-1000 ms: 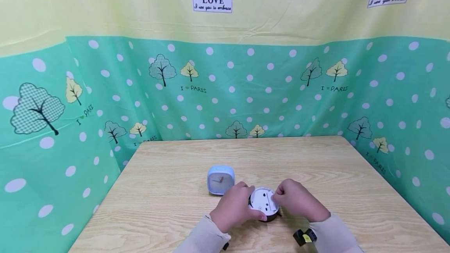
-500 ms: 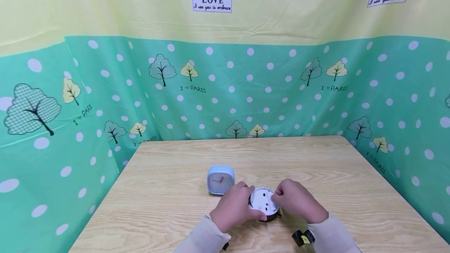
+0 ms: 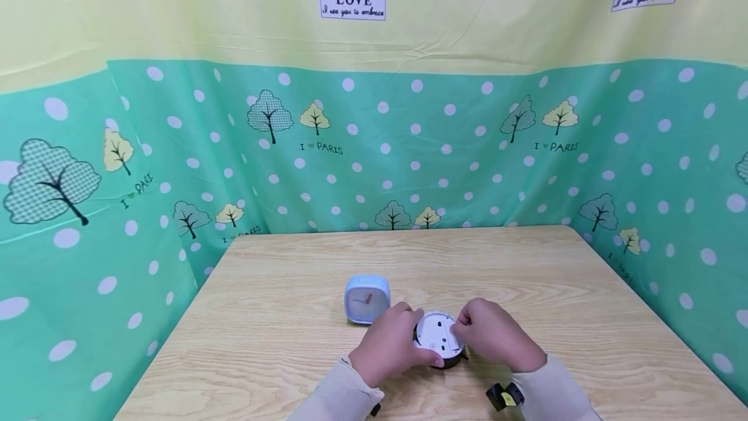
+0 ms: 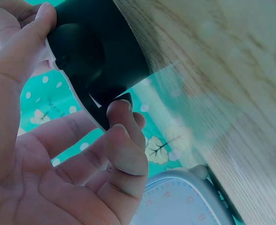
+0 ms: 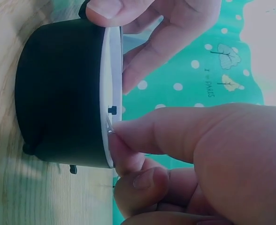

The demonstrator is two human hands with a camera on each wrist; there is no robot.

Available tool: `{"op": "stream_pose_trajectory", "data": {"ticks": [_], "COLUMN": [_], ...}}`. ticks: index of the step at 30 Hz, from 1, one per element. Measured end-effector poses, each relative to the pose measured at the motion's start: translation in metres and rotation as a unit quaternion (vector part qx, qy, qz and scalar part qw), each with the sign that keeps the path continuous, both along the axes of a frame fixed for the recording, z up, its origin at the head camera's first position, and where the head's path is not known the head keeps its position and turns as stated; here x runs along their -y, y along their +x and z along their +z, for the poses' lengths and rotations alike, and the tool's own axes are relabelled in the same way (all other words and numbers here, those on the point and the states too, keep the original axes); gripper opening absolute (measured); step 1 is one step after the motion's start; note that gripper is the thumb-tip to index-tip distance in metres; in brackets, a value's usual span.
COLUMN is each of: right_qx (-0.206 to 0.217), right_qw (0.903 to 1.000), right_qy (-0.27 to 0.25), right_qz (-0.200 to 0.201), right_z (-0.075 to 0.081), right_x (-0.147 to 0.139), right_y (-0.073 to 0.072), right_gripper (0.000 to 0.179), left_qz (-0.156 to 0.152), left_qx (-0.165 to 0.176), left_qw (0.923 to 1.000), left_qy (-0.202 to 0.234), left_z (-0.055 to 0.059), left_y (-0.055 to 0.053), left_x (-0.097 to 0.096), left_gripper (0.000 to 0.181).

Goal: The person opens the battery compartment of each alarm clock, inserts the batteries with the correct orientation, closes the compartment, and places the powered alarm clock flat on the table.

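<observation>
A round black alarm clock (image 3: 431, 331) lies face down on the wooden table, its white back with small black knobs turned up. My left hand (image 3: 390, 344) grips its rim from the left, thumb at the near side and fingers at the far side. In the left wrist view the black casing (image 4: 121, 42) fills the space beyond the thumb and fingertips. From the right, my right hand (image 3: 493, 333) pinches the edge of the white battery cover (image 3: 452, 339) between thumb and curled index finger. The right wrist view shows a thin pale edge there; the fingers hide most of it.
A light blue square alarm clock (image 3: 367, 300) stands upright just beyond my left hand. The wooden table (image 3: 280, 343) extends around both clocks. A green and yellow printed curtain (image 3: 386, 148) hangs behind and at both sides.
</observation>
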State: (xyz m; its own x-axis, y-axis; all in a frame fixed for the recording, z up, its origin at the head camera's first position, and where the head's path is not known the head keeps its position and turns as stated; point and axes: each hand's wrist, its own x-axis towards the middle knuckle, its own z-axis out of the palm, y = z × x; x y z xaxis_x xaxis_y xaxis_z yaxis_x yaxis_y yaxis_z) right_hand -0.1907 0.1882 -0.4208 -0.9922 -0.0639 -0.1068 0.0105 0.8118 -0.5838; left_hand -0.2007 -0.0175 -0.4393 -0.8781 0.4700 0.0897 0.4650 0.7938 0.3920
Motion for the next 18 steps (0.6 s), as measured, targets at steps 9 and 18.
{"op": "stream_pose_trajectory", "data": {"ticks": [9, 18], "right_qx": [0.002, 0.001], "right_qw": [0.9998, 0.9998], "right_qy": [-0.019, -0.021], "right_qz": [0.001, 0.000], "right_z": [-0.0001, -0.0002], "right_x": [-0.0012, -0.0001], "right_y": [0.0006, 0.0006], "right_gripper": [0.035, 0.031], "left_qz": [-0.004, 0.000], "left_qx": [-0.009, -0.008], "left_qw": [1.0000, 1.0000], "left_qy": [0.000, -0.001], "left_z": [-0.0001, -0.0016], "left_y": [0.0006, 0.0002], "left_x": [0.0006, 0.0002], "left_gripper": [0.087, 0.086]}}
